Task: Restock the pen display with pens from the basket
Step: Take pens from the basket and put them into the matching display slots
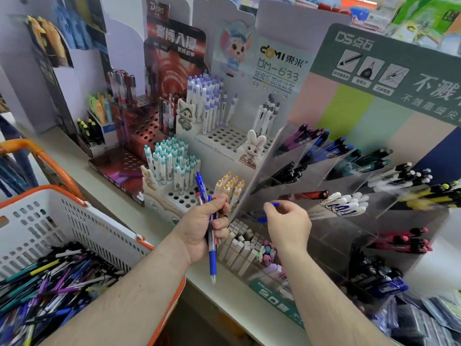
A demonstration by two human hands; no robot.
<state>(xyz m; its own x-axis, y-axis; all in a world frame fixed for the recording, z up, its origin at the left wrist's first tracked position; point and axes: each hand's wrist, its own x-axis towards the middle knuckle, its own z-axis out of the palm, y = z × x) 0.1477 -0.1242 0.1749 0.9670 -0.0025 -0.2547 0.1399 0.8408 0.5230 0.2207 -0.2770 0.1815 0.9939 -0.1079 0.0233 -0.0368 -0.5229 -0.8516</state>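
Left hand (pixel 203 227): fingers gripping a bundle of blue pens (pixel 212 243). Right hand (pixel 287 224): fingers pinching one blue pen (pixel 274 204) at the clear display (pixel 324 168) compartment. Basket (pixel 74 228) of pens left of both hands.

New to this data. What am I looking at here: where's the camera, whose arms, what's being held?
There is no robot. One camera worn on a person's head looks forward and down, so the two bare arms are the wearer's own. The left hand grips a small bunch of blue pens. The right hand pinches a single blue pen at the clear acrylic display, whose slanted compartments hold pens sorted by colour. Behind it, cardboard stands with holes hold upright pens. At lower left sits a white basket with orange trim, full of loose mixed pens.
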